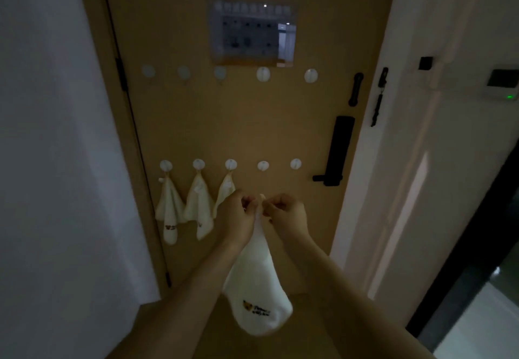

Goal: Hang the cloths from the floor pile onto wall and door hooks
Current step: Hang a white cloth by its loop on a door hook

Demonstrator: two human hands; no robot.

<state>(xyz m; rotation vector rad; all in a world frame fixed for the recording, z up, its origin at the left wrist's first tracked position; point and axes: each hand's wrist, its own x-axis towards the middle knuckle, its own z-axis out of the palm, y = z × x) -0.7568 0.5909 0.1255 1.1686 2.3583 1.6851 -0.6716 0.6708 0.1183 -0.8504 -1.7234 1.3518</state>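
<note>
White cloth (pixel 257 282) pinched by L hand (pixel 234 215) & R hand (pixel 285 214).

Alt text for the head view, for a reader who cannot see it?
Both hands, left hand and right hand, pinch the top of a white cloth before a brown door. Three cloths already hang on the lower row's left hooks; the fourth hook and fifth are bare.

A soft white cloth with a little bear picture (pixel 257 288) hangs down in front of the brown door (pixel 252 122), its top corner pinched up high. Three more small white cloths (pixel 193 207) hang from round white hooks (pixel 230 164) in the lower row. Two hooks beside them (pixel 263 165) are bare.
</note>
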